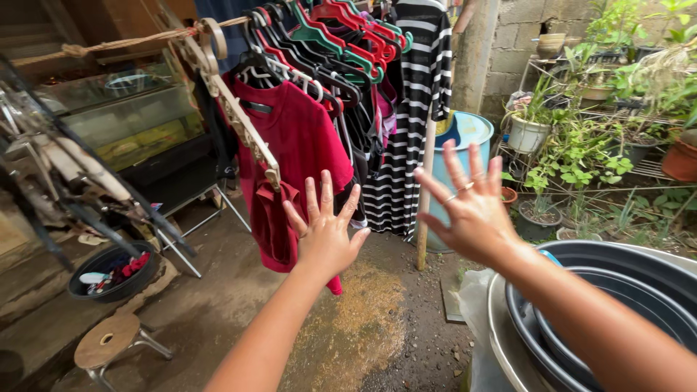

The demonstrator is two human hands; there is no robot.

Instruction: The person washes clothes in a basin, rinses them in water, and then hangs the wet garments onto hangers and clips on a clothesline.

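My left hand (324, 231) is raised with fingers spread, holding nothing, just in front of a red shirt (298, 138) that hangs on a black hanger. My right hand (472, 205) is also up with fingers apart and empty, a ring on one finger; it is in front of a blue barrel (465, 131). Next to the red shirt hangs a black-and-white striped garment (414, 101). Above them a row of red, green and black hangers (341, 36) crowds the clothes line (109, 45).
Stacked dark and metal basins (617, 290) sit at lower right. A wooden pole (423, 210) stands beside the barrel. Potted plants (581, 145) fill the right. A round stool (109, 341) and a black tub of pegs (112, 272) are at lower left.
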